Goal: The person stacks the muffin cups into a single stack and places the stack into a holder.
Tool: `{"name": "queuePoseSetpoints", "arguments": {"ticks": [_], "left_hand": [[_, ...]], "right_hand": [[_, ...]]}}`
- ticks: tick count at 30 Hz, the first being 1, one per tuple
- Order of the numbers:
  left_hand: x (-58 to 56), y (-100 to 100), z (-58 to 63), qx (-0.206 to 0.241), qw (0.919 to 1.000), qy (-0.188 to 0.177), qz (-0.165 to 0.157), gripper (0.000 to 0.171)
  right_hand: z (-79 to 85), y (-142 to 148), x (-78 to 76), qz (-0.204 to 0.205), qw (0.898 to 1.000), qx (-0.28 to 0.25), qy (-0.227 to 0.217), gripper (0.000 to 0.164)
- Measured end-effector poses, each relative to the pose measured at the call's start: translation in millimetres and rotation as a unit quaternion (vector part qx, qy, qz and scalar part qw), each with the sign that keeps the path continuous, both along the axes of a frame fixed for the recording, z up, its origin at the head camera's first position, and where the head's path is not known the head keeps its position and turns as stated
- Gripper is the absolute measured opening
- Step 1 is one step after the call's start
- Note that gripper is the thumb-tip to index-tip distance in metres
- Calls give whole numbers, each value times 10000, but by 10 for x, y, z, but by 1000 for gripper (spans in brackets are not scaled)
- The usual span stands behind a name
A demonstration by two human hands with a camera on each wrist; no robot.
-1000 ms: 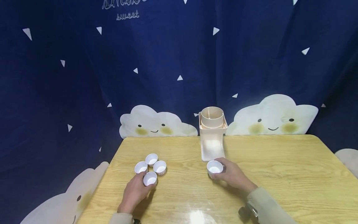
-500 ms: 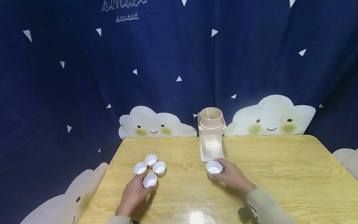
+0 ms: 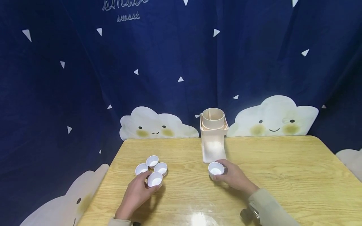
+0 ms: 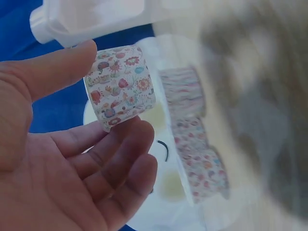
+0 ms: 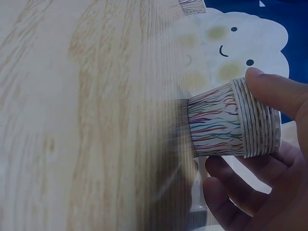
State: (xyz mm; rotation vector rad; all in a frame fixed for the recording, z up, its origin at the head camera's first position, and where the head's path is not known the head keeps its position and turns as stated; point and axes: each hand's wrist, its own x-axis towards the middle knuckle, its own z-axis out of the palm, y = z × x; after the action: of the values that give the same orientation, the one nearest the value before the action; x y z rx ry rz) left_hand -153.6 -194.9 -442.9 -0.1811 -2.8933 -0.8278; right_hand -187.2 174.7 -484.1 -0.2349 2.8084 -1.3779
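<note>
My left hand pinches a paper baking cup with a flower print between thumb and fingers. In the left wrist view this cup is raised apart from three other paper baking cups, which stand close together on the table. My right hand grips a stack of nested paper baking cups by its upper rims. Coloured wavy lines cover the outermost cup. From the head view only the white inside of the top cup shows; the stack's base is right at the table top.
Just beyond the right hand stands a cream plastic holder with a round tube in its top. The wooden table ends at the back against a dark blue curtain with cloud prints.
The left hand has lifted its baking cup up off the table and shifted it slightly right, away from the other cups. The right hand and its stack hold still.
</note>
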Motion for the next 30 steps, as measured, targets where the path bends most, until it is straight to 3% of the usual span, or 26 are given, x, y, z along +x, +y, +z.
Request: {"name": "queuePoseSetpoints", "arguments": {"ticks": [6,17,24,30], "left_hand": [[-12,78,70,195,9995,145,-191,56],[-80,242,130,490,9972,379,-415,59],[-119,415,206,747,9944,283,-693,58],[-218,602,254,885,9922,103,-876,57]], "right_hand": [[8,-12,3,6,10000,3,-20,59],[18,-11,9,-45,10000,41,-39,60],[-1,-12,-4,-73,9999,68,-129,61],[-15,-1,-16,-64,9999,65,-94,61]]}}
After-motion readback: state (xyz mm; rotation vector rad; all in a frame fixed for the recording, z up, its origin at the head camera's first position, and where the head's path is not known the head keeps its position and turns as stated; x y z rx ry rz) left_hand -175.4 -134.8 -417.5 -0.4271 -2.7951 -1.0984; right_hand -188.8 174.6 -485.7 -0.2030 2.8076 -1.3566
